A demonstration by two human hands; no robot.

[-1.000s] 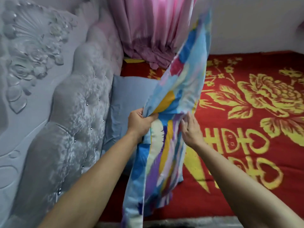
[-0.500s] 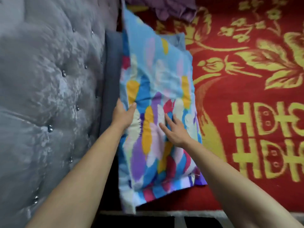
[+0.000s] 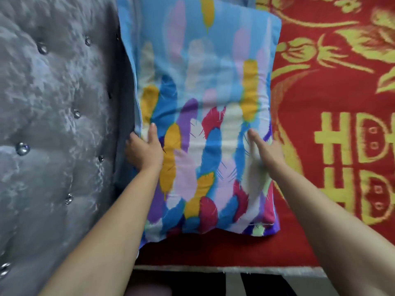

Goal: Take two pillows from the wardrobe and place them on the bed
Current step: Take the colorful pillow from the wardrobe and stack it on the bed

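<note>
The feather-print pillow [image 3: 205, 116] lay flat on the bed, over the red bedspread [image 3: 333, 129] with its yellow flower and letter pattern. It filled the middle of the view from about 12 o'clock down to 6 o'clock, and its long left edge was pressed against the grey tufted headboard [image 3: 53, 124] at 9 o'clock. Behind its top edge, near 12 o'clock, a corner of a plain blue pillow [image 3: 249, 2] showed, mostly hidden.

The left hand [image 3: 144, 149] gripped the left edge of the feather-print pillow at about 8 o'clock from the centre: the thumb lay on the top face and the fingers were tucked into the gap beside the headboard, so it was closed on the pillow's edge. The right hand [image 3: 264, 149], a little blurred, rested on the pillow's right part at about 4 o'clock with the fingers stretched flat and together, pressing and not grasping. Both forearms came up from the lower corners. At 6 o'clock, the near edge of the bed was visible.
</note>
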